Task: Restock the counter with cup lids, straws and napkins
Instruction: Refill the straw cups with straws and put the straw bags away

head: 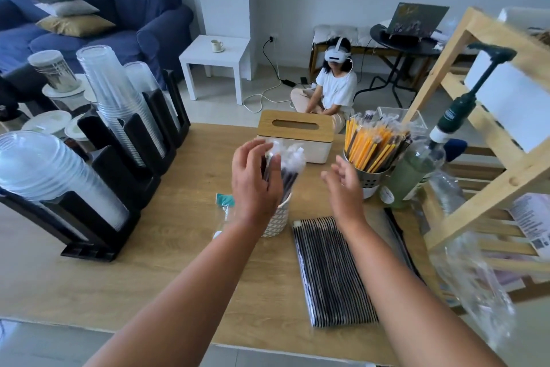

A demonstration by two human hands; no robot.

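Note:
A small patterned white cup [278, 222] stands mid-table with wrapped black straws [290, 169] upright in it. My left hand [256, 179] rests against the left side of that bundle, fingers spread around it. To the right, my right hand [345, 185] hovers open and holds nothing. A flat pack of black wrapped straws [330, 271] lies on the wooden table [184, 262] below my right wrist. A metal holder [372, 179] full of yellow and black straws [375, 140] stands further right. Behind the cup sits a wood-topped tissue box [297, 134].
A black rack [119, 170] at the left holds stacked clear cups [119, 93] and dome lids [38, 164]. A green pump bottle [422, 167] and a wooden shelf [488, 134] crowd the right edge, with clear plastic wrap [476, 286] near it. A person sits on the floor beyond the table.

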